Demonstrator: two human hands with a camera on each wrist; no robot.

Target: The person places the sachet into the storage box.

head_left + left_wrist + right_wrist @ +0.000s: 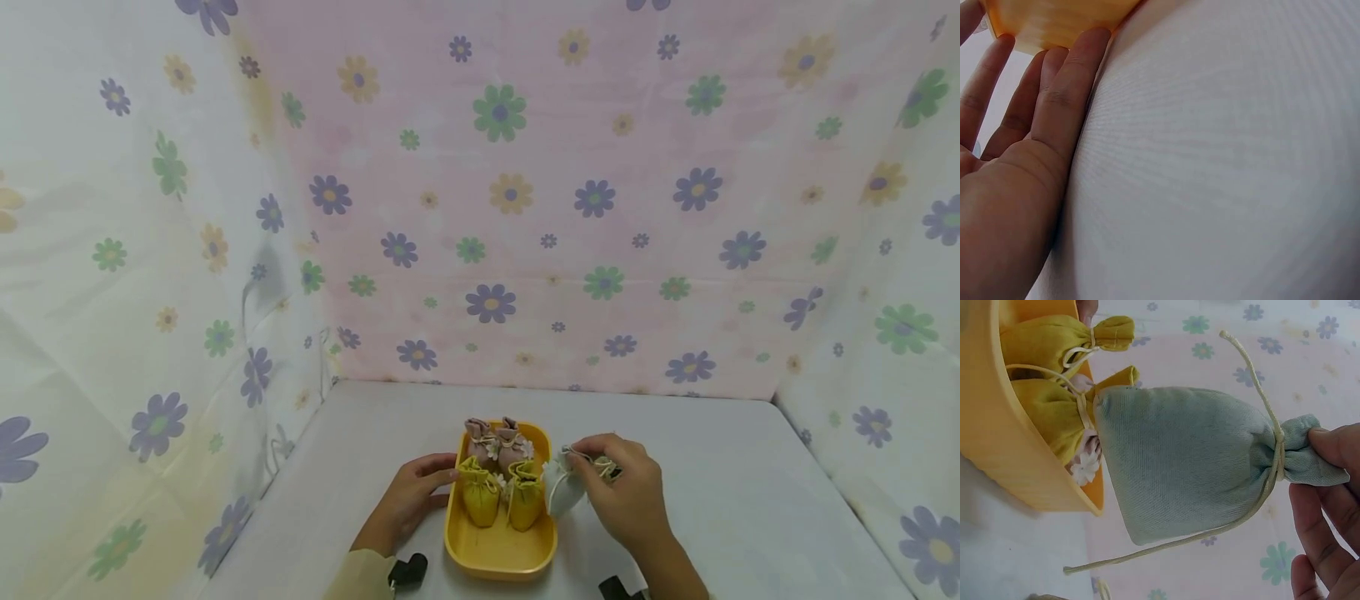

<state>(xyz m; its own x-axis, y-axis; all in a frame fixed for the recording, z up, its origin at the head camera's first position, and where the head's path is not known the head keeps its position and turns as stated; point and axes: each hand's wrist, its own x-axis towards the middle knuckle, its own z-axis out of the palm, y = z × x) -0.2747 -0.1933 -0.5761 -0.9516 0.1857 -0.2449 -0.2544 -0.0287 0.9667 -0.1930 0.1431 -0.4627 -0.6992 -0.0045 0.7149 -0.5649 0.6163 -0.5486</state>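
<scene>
My right hand (628, 493) pinches the gathered top of a pale blue-green drawstring pouch (1185, 456), just beside the right rim of a yellow tray (501, 560). The pouch's cream cord is tied round its neck, with both ends hanging loose. In the tray, two mustard-yellow pouches (481, 500) stand in the middle. Two dusty-pink pouches (513, 443) with white flower trims sit behind them. At the tray's left side rests my left hand (415, 493), its fairly straight fingertips touching the outer wall (1054, 25).
A white-covered table (720, 475) lies under the tray. Flower-printed cloth (525, 275) hangs at the back and both sides. Something small and dark greenish (613, 472) shows by the right fingers; its kind is unclear.
</scene>
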